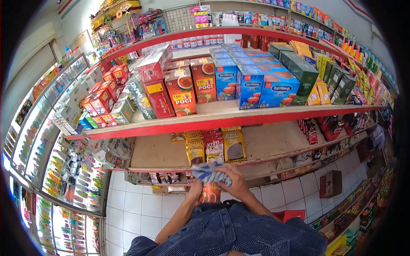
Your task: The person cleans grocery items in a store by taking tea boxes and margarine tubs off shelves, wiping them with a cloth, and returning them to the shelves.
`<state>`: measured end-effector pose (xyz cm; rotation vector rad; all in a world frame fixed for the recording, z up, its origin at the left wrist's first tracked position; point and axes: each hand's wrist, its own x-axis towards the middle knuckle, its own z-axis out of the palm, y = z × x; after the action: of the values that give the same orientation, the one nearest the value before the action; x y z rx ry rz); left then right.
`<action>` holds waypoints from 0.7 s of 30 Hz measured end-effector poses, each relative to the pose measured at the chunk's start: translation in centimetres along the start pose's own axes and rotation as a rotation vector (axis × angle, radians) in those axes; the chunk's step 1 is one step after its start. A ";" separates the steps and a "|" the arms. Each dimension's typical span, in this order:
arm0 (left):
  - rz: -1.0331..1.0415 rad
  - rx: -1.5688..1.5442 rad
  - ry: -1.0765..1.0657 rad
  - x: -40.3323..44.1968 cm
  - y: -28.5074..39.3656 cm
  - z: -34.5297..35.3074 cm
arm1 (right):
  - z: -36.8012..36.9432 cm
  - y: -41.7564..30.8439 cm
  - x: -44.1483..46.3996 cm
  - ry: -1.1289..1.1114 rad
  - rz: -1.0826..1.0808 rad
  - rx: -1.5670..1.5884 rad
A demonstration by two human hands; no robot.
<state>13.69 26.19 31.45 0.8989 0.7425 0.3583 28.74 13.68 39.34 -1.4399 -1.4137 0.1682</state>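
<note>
Close to my body, my left hand [196, 190] grips an orange-red tea box [210, 194], which is partly covered. It resembles the Teh Poci boxes [183, 96] on the shelf above. My right hand [237, 182] has its fingers closed on a crumpled blue and white cloth [210, 173]. The cloth lies over the top of the held box, and my fingertips are partly hidden by it. Just beyond the cloth, on the lower shelf, stand yellow ABC packs [234, 145] and a red and white Krim Kafe pack [214, 147].
A red-edged shelf [239, 118] crosses in front, carrying blue SariWangi boxes [277, 87], green tea boxes [301, 70] and stacked red boxes [102, 100]. On the left stands a glass display case [70, 179]. A brown carton [331, 184] sits on the white tiled floor [141, 209].
</note>
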 end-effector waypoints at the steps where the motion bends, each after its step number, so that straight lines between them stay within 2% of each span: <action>1: -0.017 0.016 0.043 -1.8 2.1 2.4 | -0.1 0.9 0.7 0.070 0.036 -0.004; 2: -0.036 0.004 -0.005 -1.5 2.1 2.6 | -0.1 1.6 1.3 0.072 0.015 -0.003; 5: 0.011 -0.027 0.040 -1.6 1.9 2.5 | 1.1 1.7 1.3 0.212 0.235 0.016; 6: 0.019 -0.021 0.046 -1.3 1.5 2.0 | 1.9 1.5 0.5 0.214 0.228 0.024; 8: 0.228 -0.192 0.124 -0.9 1.0 1.2 | 3.4 1.2 -1.2 0.086 0.255 0.149; 9: 0.352 -0.132 0.159 -0.9 1.3 1.1 | 3.4 0.7 -1.3 0.092 0.250 0.149; 10: 0.355 -0.129 0.153 -1.0 1.5 0.9 | 3.1 -0.1 -1.4 -0.026 0.185 0.148; 11: 0.298 -0.290 0.139 -1.4 1.6 0.9 | 2.9 -0.4 -1.3 -0.143 0.121 0.144; 12: 0.237 -0.448 0.125 -1.8 1.8 0.9 | 2.9 -0.2 -1.1 -0.137 0.120 0.141; 13: 0.288 -0.310 0.131 -0.9 0.9 0.3 | 2.9 0.1 -0.9 -0.128 0.138 0.126; 14: 0.309 -0.046 0.139 -0.9 -0.5 -0.2 | 2.9 0.6 -0.8 -0.122 0.156 0.112; 16: 0.089 0.045 0.162 -2.5 0.4 1.0 | 2.7 1.9 -0.2 -0.040 0.136 0.023; 18: 0.122 0.102 0.113 -2.9 0.2 1.1 | 1.7 2.9 0.8 0.123 0.242 -0.044; 19: 0.161 0.161 0.061 -3.0 0.4 1.2 | 1.4 3.9 0.7 0.123 0.245 -0.044; 20: 0.159 0.162 0.061 -3.0 1.0 1.4 | 1.2 5.1 0.5 0.220 0.319 0.026; 21: 0.102 -0.026 0.060 -3.1 2.0 1.9 | 1.1 5.1 0.6 0.315 0.395 0.095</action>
<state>12.88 24.50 35.11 0.9068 0.7465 0.4860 31.36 16.08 35.52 -1.5752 -0.8491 0.2426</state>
